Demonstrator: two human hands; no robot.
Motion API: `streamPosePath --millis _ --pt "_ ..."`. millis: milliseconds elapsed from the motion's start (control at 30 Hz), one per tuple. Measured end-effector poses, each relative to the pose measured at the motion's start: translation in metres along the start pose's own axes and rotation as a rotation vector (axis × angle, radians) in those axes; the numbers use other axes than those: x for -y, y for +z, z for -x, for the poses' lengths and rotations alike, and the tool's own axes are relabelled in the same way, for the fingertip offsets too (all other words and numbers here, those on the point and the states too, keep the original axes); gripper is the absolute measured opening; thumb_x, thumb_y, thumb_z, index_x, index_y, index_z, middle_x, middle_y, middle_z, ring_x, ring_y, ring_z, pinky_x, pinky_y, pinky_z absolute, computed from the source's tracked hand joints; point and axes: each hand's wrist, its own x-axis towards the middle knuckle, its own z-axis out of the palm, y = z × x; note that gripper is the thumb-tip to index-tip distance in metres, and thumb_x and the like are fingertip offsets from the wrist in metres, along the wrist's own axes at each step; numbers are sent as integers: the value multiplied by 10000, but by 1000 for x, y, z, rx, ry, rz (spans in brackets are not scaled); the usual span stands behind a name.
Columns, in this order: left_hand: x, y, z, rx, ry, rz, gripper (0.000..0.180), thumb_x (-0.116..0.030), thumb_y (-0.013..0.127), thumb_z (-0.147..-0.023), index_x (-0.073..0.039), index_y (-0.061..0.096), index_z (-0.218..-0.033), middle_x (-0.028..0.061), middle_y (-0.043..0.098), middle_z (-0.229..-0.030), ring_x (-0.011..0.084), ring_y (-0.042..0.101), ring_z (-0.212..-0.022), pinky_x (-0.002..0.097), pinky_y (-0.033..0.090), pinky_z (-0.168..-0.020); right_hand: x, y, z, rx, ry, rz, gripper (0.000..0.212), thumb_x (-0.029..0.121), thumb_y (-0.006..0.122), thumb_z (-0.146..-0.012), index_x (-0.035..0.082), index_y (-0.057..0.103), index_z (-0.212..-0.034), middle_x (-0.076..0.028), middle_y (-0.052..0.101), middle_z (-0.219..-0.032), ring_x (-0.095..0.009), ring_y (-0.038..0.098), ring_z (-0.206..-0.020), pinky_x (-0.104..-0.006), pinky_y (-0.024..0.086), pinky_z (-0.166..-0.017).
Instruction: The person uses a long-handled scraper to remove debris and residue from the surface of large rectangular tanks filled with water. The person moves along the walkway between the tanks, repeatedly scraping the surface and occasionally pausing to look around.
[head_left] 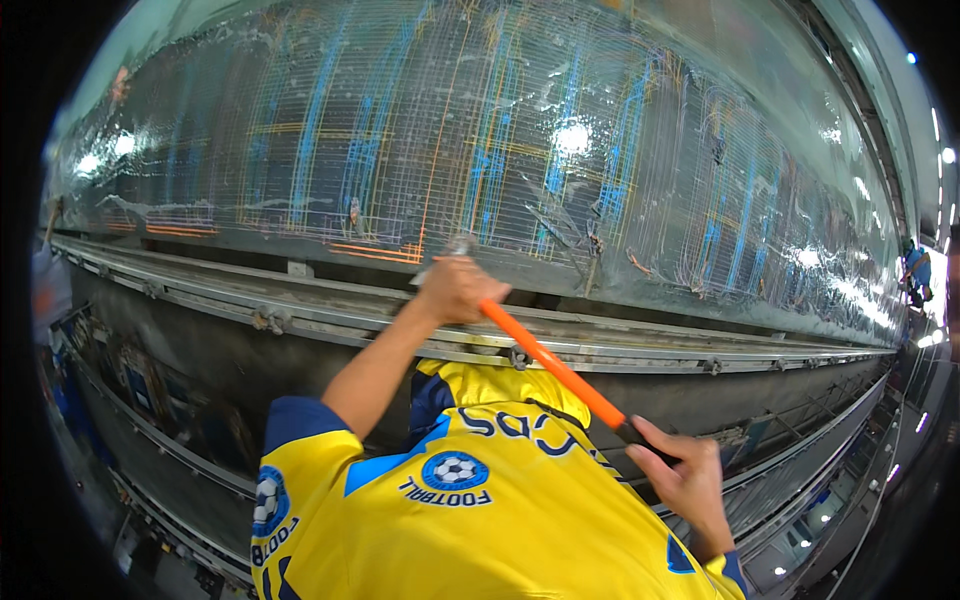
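Left end first: glossy, wet-looking panel (390, 190) stretches across the far side of your station, marked with blue, yellow and orange lines; its near edge runs the full width, bowed by the lens. Along that edge, a metal rail (640, 352), small clamp-like fitting (268, 320) on its left stretch. Orange corner marking (415, 253) sits at the panel's near edge, just left of your left hand (458, 290). That hand is over the near edge, fingers curled round the upper end of the orange-handled tool (555, 365); how tightly the fingertips press, cannot tell. Tool's head mostly hidden by the hand; a greyish bit shows just beyond the knuckles, over the panel. Handle's long axis slants from there down and right, crossing above the rail toward your body. Left hand is the nearer one to the panel. Past the left hand, on the panel, a dark crumpled scrap (595, 242) lies near the near edge. Right hand (690, 475) is well back from the rail, fingers wrapped round the handle's black end, with open room about the elbow side. Far right, beyond the panel's end: another person in blue (916, 270).
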Motion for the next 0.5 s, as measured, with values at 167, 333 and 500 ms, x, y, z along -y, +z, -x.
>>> streamPosePath --millis 167,333,500 --pt "37 -74 27 129 4 -212 224 -237 748 -792 -173 606 -631 -1 587 -583 233 551 -523 388 421 -549 13 76 -9 -9 -110 -319 367 135 769 -867 61 722 -1223 -231 721 -901 -277 658 -633 -326 519 -627" --pt "-27 9 -33 192 97 -70 185 -284 748 -821 -198 661 -682 -2 606 -612 238 589 -578 398 423 -551 -30 13 45 -183 -58 -179 381 75 743 -855 37 708 -1233 -214 723 -887 -272 690 -705 -326 523 -680" --pt "-68 112 -90 188 73 69 417 -353 703 -894 -153 562 -557 67 556 -519 315 568 -493 441 415 -513 -75 -29 95 -306 66 22 350 69 691 -866 -25 705 -1203 -122 687 -748 -154 598 -626 -294 470 -632"
